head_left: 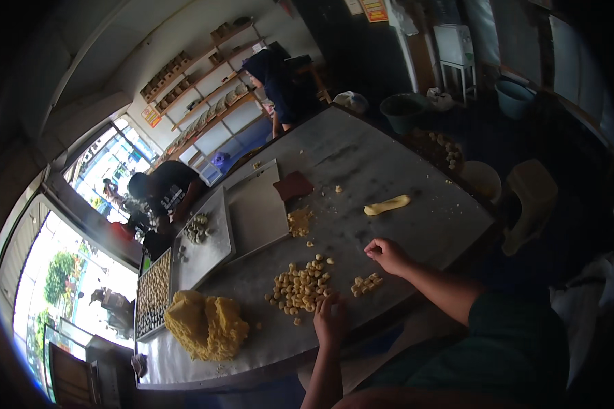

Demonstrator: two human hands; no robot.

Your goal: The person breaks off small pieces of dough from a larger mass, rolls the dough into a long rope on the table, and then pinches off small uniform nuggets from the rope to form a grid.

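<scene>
My left hand [330, 319] is at the near right edge of a pile of small round dough balls [300, 283]. Its fingers curl inward; whatever they hold is too small to make out. To the right, above the metal tabletop, my right hand [387, 257] is closed, fingertips pressed together, and its contents are hidden. Between the hands lies a small cluster of cut dough pieces [366, 284]. Farther off rests a pale yellow dough roll [387, 205]. A big lump of yellow dough [205, 326] sits left of the pile.
Metal trays [258, 211] line the table's left side, one with small greyish pieces [198, 228]. A filled tray [154, 293] stands nearer. Beyond are crumbled dough [300, 221] and a reddish-brown flat piece [293, 186]. Two people [174, 187] work nearby. Buckets [481, 178] stand right.
</scene>
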